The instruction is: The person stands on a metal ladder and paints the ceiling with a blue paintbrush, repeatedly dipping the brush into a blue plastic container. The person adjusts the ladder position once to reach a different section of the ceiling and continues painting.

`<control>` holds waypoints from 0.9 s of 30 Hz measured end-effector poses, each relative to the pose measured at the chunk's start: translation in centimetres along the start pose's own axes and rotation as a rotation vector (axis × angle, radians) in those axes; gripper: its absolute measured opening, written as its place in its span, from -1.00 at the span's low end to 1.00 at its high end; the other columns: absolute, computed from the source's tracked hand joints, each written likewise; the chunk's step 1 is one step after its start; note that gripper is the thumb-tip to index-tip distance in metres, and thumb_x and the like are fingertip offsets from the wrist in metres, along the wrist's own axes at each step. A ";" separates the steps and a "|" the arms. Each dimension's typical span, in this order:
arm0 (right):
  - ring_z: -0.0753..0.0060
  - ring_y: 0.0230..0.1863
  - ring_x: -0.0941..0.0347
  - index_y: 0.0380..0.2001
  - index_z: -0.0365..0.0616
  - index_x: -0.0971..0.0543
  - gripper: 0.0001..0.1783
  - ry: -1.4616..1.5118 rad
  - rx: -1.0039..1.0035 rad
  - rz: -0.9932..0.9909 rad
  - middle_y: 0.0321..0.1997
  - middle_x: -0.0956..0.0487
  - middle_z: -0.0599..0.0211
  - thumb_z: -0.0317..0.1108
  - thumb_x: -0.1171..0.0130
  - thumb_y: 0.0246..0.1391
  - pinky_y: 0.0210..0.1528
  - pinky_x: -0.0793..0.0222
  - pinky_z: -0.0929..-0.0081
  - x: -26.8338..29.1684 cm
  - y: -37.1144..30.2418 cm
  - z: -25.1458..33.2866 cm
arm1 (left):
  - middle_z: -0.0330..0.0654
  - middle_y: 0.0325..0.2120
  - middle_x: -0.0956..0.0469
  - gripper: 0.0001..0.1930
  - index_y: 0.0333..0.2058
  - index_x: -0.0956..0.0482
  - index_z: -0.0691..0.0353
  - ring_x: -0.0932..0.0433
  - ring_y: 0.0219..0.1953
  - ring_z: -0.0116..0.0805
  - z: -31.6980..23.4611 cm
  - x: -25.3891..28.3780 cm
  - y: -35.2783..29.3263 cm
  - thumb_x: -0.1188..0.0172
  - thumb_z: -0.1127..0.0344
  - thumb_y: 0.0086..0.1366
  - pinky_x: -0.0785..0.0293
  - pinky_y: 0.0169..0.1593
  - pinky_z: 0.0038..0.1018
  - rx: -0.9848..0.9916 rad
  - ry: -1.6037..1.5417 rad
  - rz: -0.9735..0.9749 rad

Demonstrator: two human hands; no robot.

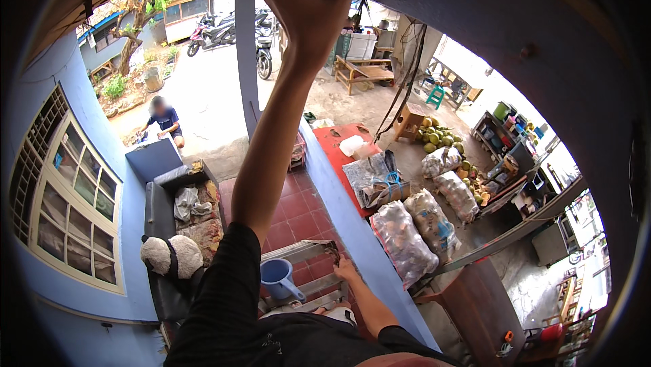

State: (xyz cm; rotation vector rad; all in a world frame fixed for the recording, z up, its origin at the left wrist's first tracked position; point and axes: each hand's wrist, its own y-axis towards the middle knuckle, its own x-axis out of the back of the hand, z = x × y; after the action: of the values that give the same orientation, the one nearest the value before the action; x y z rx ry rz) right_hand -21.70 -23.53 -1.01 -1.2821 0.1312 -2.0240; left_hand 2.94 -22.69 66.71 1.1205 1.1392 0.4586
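My left arm reaches straight up, and my left hand [306, 1] is at the top edge of the head view against the ceiling edge. Its fingers are curled, with a small gap showing between them; whatever they hold is cut off. Lower down, my right hand [346, 270] grips the right side of a worn, pale stepladder [298, 250]. A blue plastic dipper [276, 272] with a handle rests on the ladder, left of my right hand. My feet show partly beneath me.
A low blue wall [339, 187] runs along my right. Beyond it stand a red table [332, 150], stuffed clear sacks [401, 241] and green coconuts [437, 135]. On the left are a torn sofa [157, 208], a panda plush [178, 256] and a person [164, 119] crouching outside.
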 end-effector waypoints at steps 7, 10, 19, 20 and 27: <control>-0.36 0.11 -0.42 0.25 -0.20 -0.21 -0.28 0.014 -0.002 -0.024 0.09 -0.40 -0.39 -0.11 -0.17 0.10 0.18 -0.36 -0.04 -0.2 -0.3 0.5 | -0.07 -0.26 -0.59 -0.82 -0.25 -0.53 0.31 -0.67 -0.30 -0.33 2.8 -0.1 -3.8 -0.31 0.50 0.18 -0.74 -0.40 -0.50 -0.137 0.012 0.165; -0.37 0.09 -0.43 0.24 -0.19 -0.22 -0.29 0.020 -0.007 -0.023 0.08 -0.41 -0.39 -0.11 -0.17 0.10 0.18 -0.36 -0.05 0.0 -0.3 0.3 | -0.19 -0.40 -0.63 -0.84 -0.26 -0.60 0.24 -0.67 -0.40 -0.38 1.6 0.7 -5.2 -0.33 0.49 0.17 -0.69 -0.48 -0.57 -0.099 -0.119 0.116; -0.32 0.21 -0.34 0.36 -0.14 -0.13 -0.17 0.057 -0.029 0.016 0.14 -0.40 -0.36 -0.11 -0.20 0.11 0.26 -0.28 0.00 0.4 -0.7 1.1 | -0.16 -0.36 -0.64 -0.81 -0.24 -0.65 0.22 -0.67 -0.40 -0.36 2.2 -0.2 -4.2 -0.34 0.53 0.14 -0.72 -0.41 -0.53 -0.166 -0.010 0.200; -0.32 0.20 -0.34 0.36 -0.15 -0.13 -0.18 0.058 -0.036 0.020 0.13 -0.40 -0.36 -0.12 -0.19 0.11 0.26 -0.28 0.01 0.5 -0.8 1.1 | -0.15 -0.36 -0.64 -0.81 -0.23 -0.65 0.22 -0.67 -0.37 -0.36 2.1 0.5 -4.9 -0.34 0.53 0.15 -0.72 -0.41 -0.53 -0.170 -0.001 0.208; -0.34 0.09 -0.43 0.27 -0.17 -0.21 -0.25 0.022 0.023 -0.038 0.08 -0.42 -0.39 -0.11 -0.19 0.08 0.18 -0.36 -0.03 -1.1 1.3 -1.0 | -0.12 -0.37 -0.63 -0.80 -0.21 -0.60 0.31 -0.66 -0.34 -0.42 3.4 0.2 -2.7 -0.34 0.51 0.17 -0.70 -0.47 -0.56 -0.308 0.008 0.140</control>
State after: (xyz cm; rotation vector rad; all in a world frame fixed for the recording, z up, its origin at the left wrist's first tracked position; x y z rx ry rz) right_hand -21.62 -24.07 -2.86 -1.2566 0.0944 -2.0665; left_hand 5.41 -25.27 64.25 0.9310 0.9620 0.7222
